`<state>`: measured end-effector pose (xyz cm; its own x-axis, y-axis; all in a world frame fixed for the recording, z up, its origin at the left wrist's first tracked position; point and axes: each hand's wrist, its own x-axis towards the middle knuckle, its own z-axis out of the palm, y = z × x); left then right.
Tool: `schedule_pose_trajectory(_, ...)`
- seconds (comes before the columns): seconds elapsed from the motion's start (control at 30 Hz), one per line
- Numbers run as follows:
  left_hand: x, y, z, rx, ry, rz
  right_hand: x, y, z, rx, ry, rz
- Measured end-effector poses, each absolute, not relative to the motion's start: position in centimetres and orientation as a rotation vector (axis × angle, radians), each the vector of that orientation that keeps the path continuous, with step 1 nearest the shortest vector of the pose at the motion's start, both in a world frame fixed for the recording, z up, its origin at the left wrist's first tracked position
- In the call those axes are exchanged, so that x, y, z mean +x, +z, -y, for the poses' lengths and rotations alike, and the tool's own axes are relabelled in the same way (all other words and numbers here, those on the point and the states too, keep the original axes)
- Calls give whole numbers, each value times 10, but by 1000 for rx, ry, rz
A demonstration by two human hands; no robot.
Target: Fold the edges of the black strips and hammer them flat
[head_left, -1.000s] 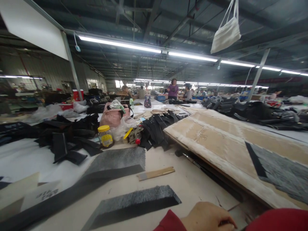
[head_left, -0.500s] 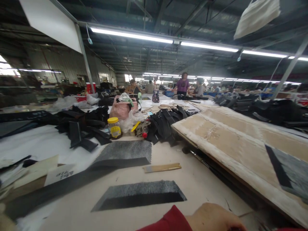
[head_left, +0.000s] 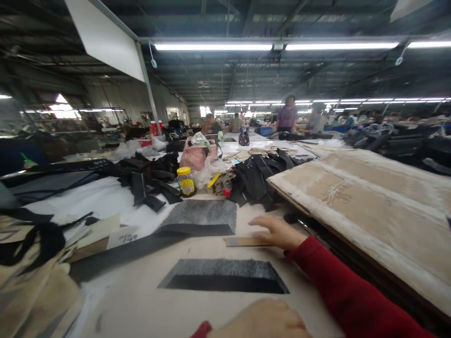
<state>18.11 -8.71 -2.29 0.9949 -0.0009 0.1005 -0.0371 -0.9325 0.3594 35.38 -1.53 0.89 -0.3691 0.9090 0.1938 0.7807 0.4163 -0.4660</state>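
My right hand (head_left: 278,232), in a red sleeve, reaches across from the right. Its fingers are stretched out and apart over the right end of a flat tan strip (head_left: 243,241); whether they touch it I cannot tell. At the bottom edge is my left hand (head_left: 262,320), blurred and partly cut off, so its grip does not show. Between the hands lies a dark grey trapezoid fabric piece (head_left: 225,276) with a black lower band. Behind the strip, a longer grey fabric piece (head_left: 200,217) with a zigzag-cut right edge rests on the pale table (head_left: 141,305).
A thick tan board (head_left: 366,197) rises along the right. At the back stand a yellow-lidded jar (head_left: 186,182), a pink bag (head_left: 198,154) and heaped black strips (head_left: 259,173). Paper patterns (head_left: 98,234) lie left. Two people (head_left: 287,117) are at the far tables.
My right hand has come into view and reached over the tan strip. My left hand has shifted left along the bottom edge. The whole view has swung slightly left.
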Motion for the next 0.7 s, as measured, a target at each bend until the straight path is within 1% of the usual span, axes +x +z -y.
schedule_pose_trajectory(0.1,139,-14,56,2881,192,-399,355,-13,11,-1346,480,2348)
schedule_pose_trajectory(0.2,119,-17,36,2868,236,-595,355,-15,13,-1314,455,2421)
schedule_pose_trajectory(0.4,136,-48,29,2963,260,-433,383,-8,19,-1596,421,2336)
schedule_pose_trajectory(0.5,146,-53,34,2988,284,-370,400,-7,23,-1685,402,2273)
schedule_pose_trajectory(0.6,148,-38,36,2968,264,-361,407,-7,24,-1737,391,2214)
schedule_pose_trajectory(0.7,143,-7,22,2891,225,-599,404,-7,22,-1731,377,2170)
